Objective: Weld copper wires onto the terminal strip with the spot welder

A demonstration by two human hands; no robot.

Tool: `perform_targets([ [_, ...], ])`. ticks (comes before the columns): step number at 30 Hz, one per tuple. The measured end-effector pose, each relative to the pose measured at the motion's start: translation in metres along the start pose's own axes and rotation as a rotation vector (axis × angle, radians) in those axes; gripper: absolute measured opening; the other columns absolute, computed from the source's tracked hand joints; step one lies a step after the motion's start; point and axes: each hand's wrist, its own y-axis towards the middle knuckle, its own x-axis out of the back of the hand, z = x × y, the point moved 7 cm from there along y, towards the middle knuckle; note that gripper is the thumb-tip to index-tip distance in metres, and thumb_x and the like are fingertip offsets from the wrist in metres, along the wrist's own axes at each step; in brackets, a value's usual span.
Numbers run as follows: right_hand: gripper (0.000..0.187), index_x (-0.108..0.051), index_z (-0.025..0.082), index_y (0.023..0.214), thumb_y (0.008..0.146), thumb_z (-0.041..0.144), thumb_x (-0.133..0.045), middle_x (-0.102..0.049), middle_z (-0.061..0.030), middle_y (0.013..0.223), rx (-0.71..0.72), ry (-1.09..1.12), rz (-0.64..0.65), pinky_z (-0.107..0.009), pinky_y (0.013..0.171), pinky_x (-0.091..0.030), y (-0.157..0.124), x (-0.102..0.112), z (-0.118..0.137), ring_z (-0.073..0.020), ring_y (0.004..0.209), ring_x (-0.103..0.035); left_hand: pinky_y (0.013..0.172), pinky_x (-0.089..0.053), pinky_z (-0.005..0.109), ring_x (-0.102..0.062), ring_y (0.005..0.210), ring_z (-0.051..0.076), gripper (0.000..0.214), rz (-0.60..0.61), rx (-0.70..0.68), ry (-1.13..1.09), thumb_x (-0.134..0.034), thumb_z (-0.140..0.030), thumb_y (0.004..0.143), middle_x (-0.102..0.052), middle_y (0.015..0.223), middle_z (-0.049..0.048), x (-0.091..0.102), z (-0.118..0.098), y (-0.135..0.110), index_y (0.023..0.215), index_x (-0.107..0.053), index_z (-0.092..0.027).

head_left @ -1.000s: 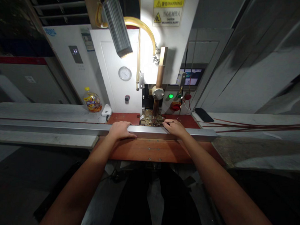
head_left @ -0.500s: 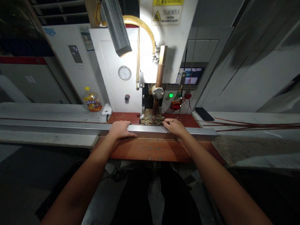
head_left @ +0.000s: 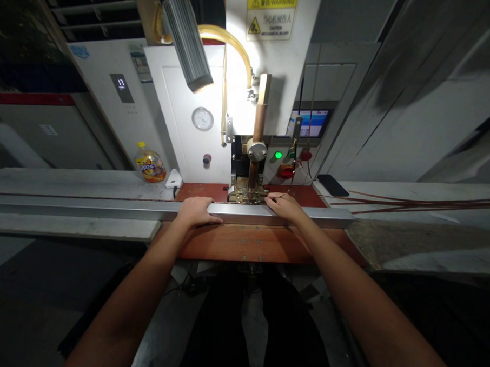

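Note:
A long grey metal bar (head_left: 85,204) lies across the bench from the left edge to past the middle. My left hand (head_left: 195,210) rests on top of it with fingers curled over its far edge, gripping it. My right hand (head_left: 285,207) sits on the bar's right part, fingers pinched on a thin copper wire (head_left: 410,203) that runs off to the right. Between the hands, just behind the bar, a copper electrode rod (head_left: 256,151) of the white welding machine comes down onto a brass fixture (head_left: 244,194).
A red-brown work plate (head_left: 246,243) lies under the bar. On the bench sit an orange drink bottle (head_left: 150,163), a white object (head_left: 174,178) and a black phone (head_left: 330,185). A green lamp (head_left: 277,155) glows beside red buttons; a lit screen (head_left: 310,123) stands behind.
None of note: both hands stay put on the bar; the view shifts very slightly.

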Motion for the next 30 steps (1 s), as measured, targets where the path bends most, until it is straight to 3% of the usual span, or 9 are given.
perform_targets([
  [30, 0.036, -0.078, 0.028, 0.106, 0.097, 0.039, -0.045, -0.077, -0.0033, 0.117, -0.028, -0.029, 0.018, -0.028, 0.090, -0.048, -0.0029, 0.0010, 0.0012, -0.0215, 0.106, -0.068, 0.085, -0.048, 0.039, -0.067, 0.108, 0.036, 0.090, -0.014, 0.015, -0.006, -0.056, -0.094, 0.060, -0.074, 0.120, 0.0118, 0.0013, 0.0001, -0.0031, 0.117, -0.070, -0.025],
])
